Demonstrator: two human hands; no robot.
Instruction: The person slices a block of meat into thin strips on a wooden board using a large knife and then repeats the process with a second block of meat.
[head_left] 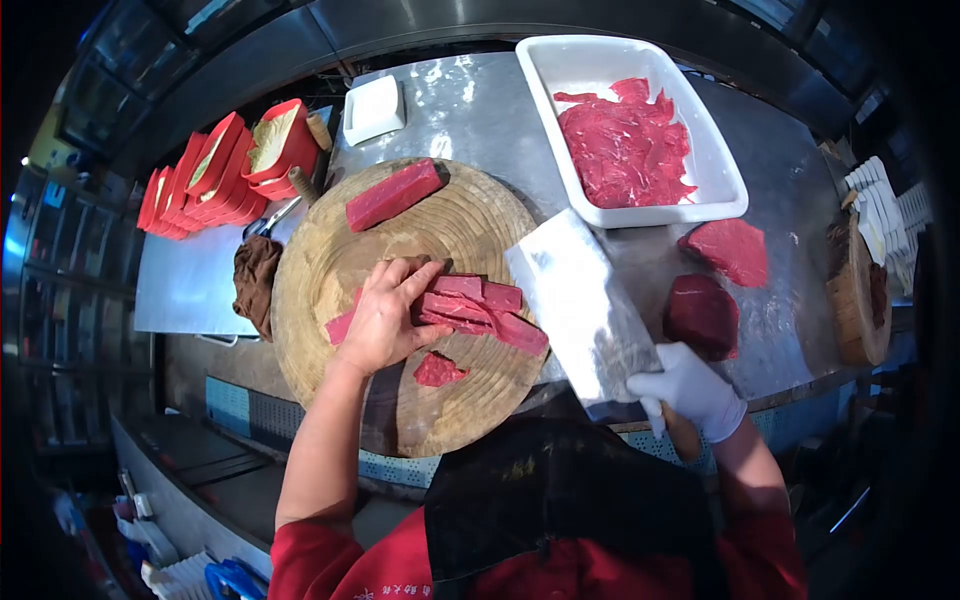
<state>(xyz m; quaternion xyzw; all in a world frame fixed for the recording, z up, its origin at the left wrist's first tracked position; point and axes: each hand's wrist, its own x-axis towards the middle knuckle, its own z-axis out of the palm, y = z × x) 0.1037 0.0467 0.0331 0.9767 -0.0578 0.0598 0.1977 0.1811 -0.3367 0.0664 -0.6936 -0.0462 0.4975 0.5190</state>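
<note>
My left hand (385, 312), bare, is closed over a bundle of raw red meat strips (465, 303) on the round wooden chopping block (320, 370). Its palm and fingers cover part of the strips. In a white glove, my right hand (690, 392) grips the wooden handle of a broad cleaver (580, 310). The blade is held to the right of the strips, its far corner near the block's right edge. A thick bar of meat (393, 195) lies at the back of the block. One small meat scrap (440, 370) sits in front of the strips.
A white tub (735, 200) of sliced meat stands at the back right. Two meat chunks (727, 252) rest on the steel table (450, 100) below it. Also around are a small white dish (374, 110), red containers (215, 175), a brown cloth (257, 280) and another wooden block (855, 290).
</note>
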